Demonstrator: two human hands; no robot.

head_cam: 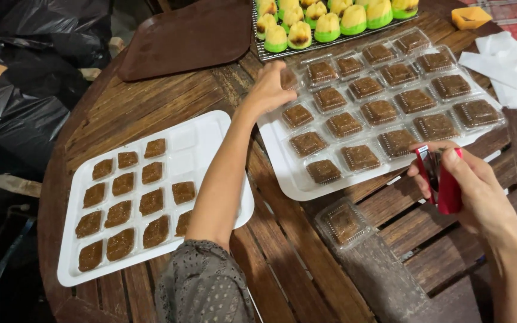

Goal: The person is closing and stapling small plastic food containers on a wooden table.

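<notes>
My left hand (268, 90) reaches across the wooden table and grips a small clear plastic box with a brown square cake (288, 78) at the back-left corner of a white tray (282, 161). That tray carries several boxed brown cakes (378, 110) in rows. My right hand (465, 182) holds a red stapler (441, 179) upright just past the tray's near-right edge. One boxed cake (343, 224) lies alone on the table in front of the tray.
A second white tray (195, 140) at left holds several unboxed brown cakes (130, 197). A wire rack of green-and-yellow cakes (330, 24) and a brown tray (192, 36) stand at the back. White paper (510, 66) lies right, black bags (25, 90) far left.
</notes>
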